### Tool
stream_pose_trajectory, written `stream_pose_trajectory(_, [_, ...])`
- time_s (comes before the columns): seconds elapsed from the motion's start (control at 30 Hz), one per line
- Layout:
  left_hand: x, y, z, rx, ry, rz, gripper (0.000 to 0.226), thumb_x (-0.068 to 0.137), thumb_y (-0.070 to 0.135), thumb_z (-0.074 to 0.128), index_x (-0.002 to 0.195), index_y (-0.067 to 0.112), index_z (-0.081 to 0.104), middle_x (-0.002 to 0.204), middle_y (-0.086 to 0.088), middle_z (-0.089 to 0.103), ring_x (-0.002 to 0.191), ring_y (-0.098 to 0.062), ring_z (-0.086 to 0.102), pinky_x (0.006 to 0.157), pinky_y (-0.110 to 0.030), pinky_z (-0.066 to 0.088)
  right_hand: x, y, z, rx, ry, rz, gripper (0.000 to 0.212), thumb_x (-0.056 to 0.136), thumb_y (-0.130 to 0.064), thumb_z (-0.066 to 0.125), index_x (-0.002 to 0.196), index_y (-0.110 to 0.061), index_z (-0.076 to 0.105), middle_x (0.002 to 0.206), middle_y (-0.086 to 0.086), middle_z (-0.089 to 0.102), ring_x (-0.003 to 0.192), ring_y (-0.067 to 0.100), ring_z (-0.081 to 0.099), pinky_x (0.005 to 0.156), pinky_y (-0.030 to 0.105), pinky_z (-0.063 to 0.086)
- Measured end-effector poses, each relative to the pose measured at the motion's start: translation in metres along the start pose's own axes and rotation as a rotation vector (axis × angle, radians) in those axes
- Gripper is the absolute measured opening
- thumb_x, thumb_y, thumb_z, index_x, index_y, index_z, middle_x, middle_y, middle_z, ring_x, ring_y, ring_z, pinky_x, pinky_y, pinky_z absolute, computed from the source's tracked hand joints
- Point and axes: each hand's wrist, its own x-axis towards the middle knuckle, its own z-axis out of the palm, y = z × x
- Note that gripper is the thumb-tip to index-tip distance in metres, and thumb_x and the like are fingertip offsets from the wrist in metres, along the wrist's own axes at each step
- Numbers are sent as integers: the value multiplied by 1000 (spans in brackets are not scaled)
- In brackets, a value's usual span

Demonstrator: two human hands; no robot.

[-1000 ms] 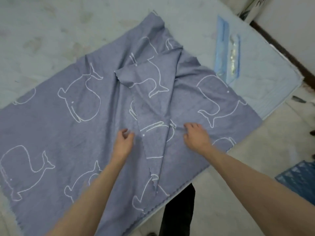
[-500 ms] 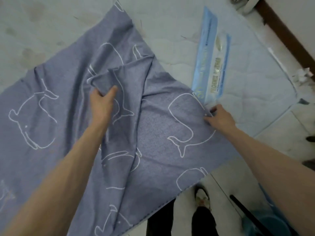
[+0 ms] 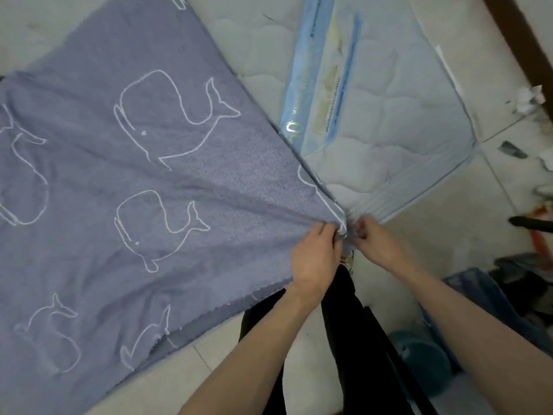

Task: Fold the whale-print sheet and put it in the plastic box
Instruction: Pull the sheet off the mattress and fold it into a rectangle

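We pinch one corner of the whale-print sheet (image 3: 143, 181) between our left hand (image 3: 314, 256) and right hand (image 3: 375, 242); it lies spread over the quilted mattress (image 3: 398, 115), its near edge overhanging.

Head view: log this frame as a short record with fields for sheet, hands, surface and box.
sheet: whale-print sheet spread flat on the mattress, not yet folded
left hand: pinches the sheet's near corner
right hand: pinches the same corner, beside the left hand
surface: quilted mattress, with a blue label strip
box: blue crate on the floor at right, partly hidden; sheet not in it
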Motion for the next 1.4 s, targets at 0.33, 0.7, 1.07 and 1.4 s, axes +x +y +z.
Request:
stream_pose_trajectory(0.33, [2,-2,41,362,-11,44,39,95,32,52,130,19,64,97,3,71,87,-20,67,79,-38,40,-9,0,4,733,43,162,21,80,-29,53,72,-26,72,74,-11,70,76,13,63,72,29,48])
stream_pose_trajectory(0.7, [105,-35,-44,498,-165,339,39,99,11,51,136,16,61,127,-10,61,115,-35,54,91,-49,49,-5,1,16,489,112,98,14,89,-38,62,77,-35,67,75,-19,67,74,5,64,65,25,49])
stream_pose_trajectory(1.07, [169,-6,-75,919,-620,478,39,92,52,67,125,31,66,117,7,69,119,-22,57,110,-47,26,-27,5,34,660,170,35,12,100,-33,55,90,-28,60,73,-13,57,67,5,53,69,28,43])
stream_pose_trajectory(1.4, [183,9,-71,796,-752,350,24,91,42,71,108,27,70,102,2,68,103,-29,61,92,-40,44,-22,12,28,516,212,5,16,95,-28,51,81,-21,56,84,-6,57,75,9,53,68,28,41])
